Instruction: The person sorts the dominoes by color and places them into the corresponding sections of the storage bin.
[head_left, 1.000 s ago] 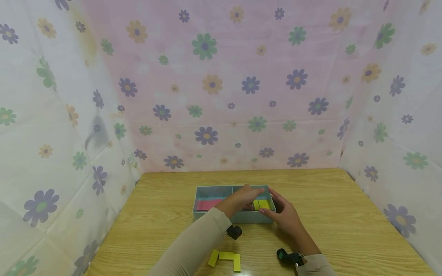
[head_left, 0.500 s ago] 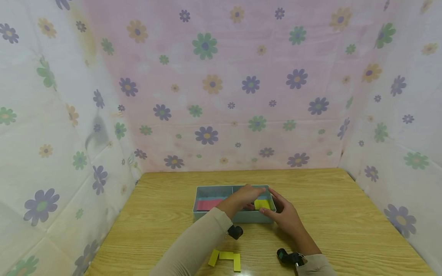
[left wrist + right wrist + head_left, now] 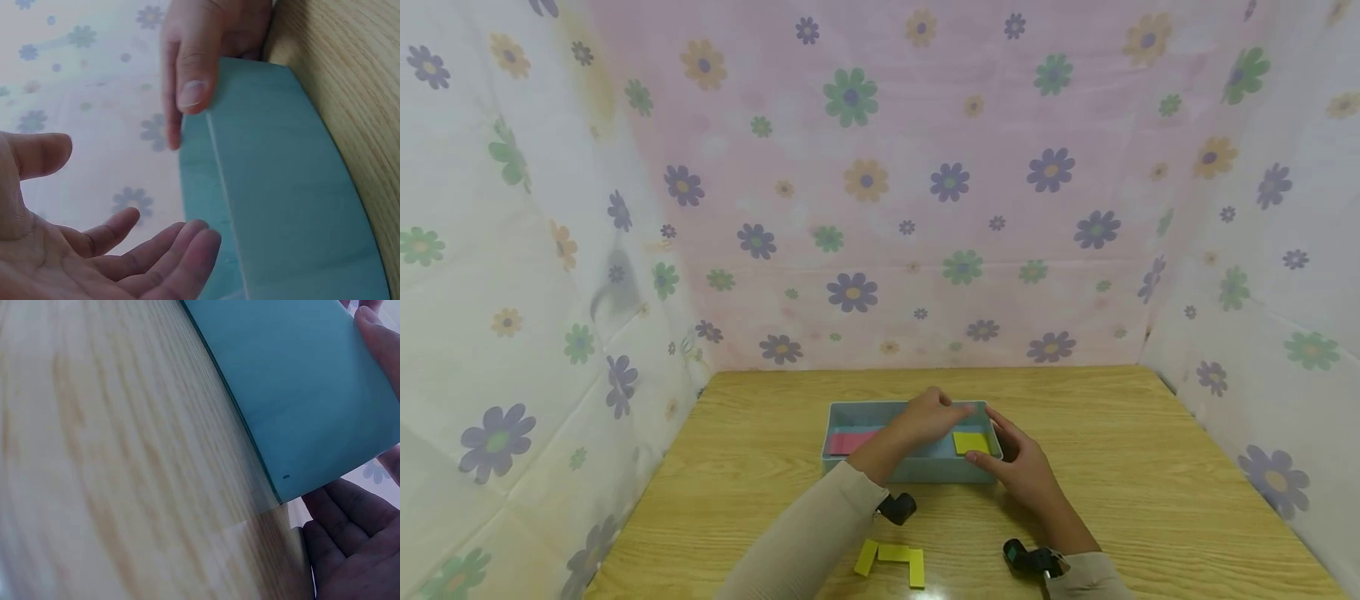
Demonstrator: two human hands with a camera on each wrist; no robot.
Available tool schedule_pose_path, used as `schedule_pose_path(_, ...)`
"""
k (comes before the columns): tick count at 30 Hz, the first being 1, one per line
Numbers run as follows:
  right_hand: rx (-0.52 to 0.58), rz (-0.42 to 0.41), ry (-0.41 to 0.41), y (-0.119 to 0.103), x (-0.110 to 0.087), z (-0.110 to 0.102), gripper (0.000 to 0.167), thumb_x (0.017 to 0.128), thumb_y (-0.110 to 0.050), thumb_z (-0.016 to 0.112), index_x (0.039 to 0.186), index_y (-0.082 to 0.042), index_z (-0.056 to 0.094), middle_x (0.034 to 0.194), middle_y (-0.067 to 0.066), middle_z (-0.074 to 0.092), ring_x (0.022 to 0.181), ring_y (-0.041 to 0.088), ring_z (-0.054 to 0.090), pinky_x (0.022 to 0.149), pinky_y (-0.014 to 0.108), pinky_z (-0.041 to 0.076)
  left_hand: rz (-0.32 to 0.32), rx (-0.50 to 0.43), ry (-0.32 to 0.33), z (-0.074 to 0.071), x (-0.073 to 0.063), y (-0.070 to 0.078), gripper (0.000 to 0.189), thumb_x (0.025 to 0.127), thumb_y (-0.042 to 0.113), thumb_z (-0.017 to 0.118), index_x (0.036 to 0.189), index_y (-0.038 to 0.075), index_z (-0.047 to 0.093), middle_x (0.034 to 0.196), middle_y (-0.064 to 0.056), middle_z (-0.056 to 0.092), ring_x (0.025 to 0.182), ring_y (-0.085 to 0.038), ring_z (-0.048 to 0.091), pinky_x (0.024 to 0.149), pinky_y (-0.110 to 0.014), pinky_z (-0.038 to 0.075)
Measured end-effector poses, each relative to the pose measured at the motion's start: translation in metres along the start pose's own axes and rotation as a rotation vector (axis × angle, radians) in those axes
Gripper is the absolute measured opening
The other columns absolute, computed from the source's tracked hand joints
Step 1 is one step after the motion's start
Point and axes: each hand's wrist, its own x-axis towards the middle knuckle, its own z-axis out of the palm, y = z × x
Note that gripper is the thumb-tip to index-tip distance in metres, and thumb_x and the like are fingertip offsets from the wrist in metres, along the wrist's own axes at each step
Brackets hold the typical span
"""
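A grey-blue box (image 3: 910, 472) stands on the wooden table, with a pink piece (image 3: 850, 442) in its left part and flat yellow pieces (image 3: 972, 442) against its right end. My left hand (image 3: 931, 418) reaches over the middle of the box. Its fingers are spread and loosely bent in the left wrist view, and nothing lies between them. My right hand (image 3: 1021, 468) holds the box's right end, thumb (image 3: 194, 87) on the front rim and fingers round the far corner. The left forearm and hand hide part of the box's inside.
Several loose yellow rectangular pieces (image 3: 893, 553) lie on the table (image 3: 760, 467) in front of the box, near the left sleeve. Flower-printed cloth (image 3: 865, 208) closes off the back and both sides. A black wrist camera (image 3: 898, 508) hangs under the left wrist, close before the box.
My left hand has drawn up a little from the yellow pieces, which now lie flat and close together at the right end. The right hand has kept its hold.
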Motion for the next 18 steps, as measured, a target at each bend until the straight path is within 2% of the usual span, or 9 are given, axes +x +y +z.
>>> schedule_pose_path(2,0.001,0.003,-0.003,0.0,0.0,0.0,0.085,0.09,-0.043,0.08,0.161,-0.038,0.033,0.161,0.02,0.043,0.147,0.04,0.044,0.112,0.059,0.045,0.009,0.026,0.022,-0.003,-0.006,-0.003,0.063,0.098,0.063,0.058,0.137,0.012,0.056,0.134,-0.01,0.063,0.116,-0.031,0.064,0.094,-0.056,0.054)
schedule_pose_path(4,0.002,0.008,-0.003,-0.001,0.0,0.0,0.086,0.09,-0.043,0.08,0.162,-0.037,0.032,0.161,0.02,0.043,0.147,0.04,0.044,0.112,0.059,0.045,0.025,0.021,0.029,-0.006,-0.012,-0.008,0.063,0.098,0.061,0.059,0.138,0.013,0.055,0.136,-0.011,0.063,0.117,-0.031,0.064,0.094,-0.056,0.055)
schedule_pose_path(11,0.003,0.022,-0.005,0.0,0.0,0.001,0.087,0.09,-0.045,0.08,0.162,-0.036,0.032,0.162,0.018,0.042,0.148,0.04,0.043,0.113,0.06,0.043,0.103,-0.019,0.041,-0.015,-0.035,-0.026,0.061,0.096,0.057,0.066,0.14,0.016,0.055,0.127,-0.006,0.065,0.1,-0.021,0.067,0.085,-0.048,0.058)
schedule_pose_path(18,-0.006,0.016,0.008,0.001,0.001,0.002,0.087,0.089,-0.045,0.081,0.162,-0.035,0.033,0.161,0.02,0.043,0.147,0.04,0.044,0.113,0.058,0.045,0.158,-0.07,0.067,-0.014,-0.053,-0.043,0.053,0.094,0.052,0.071,0.131,0.016,0.06,0.115,0.0,0.067,0.102,-0.018,0.065,0.082,-0.041,0.059)
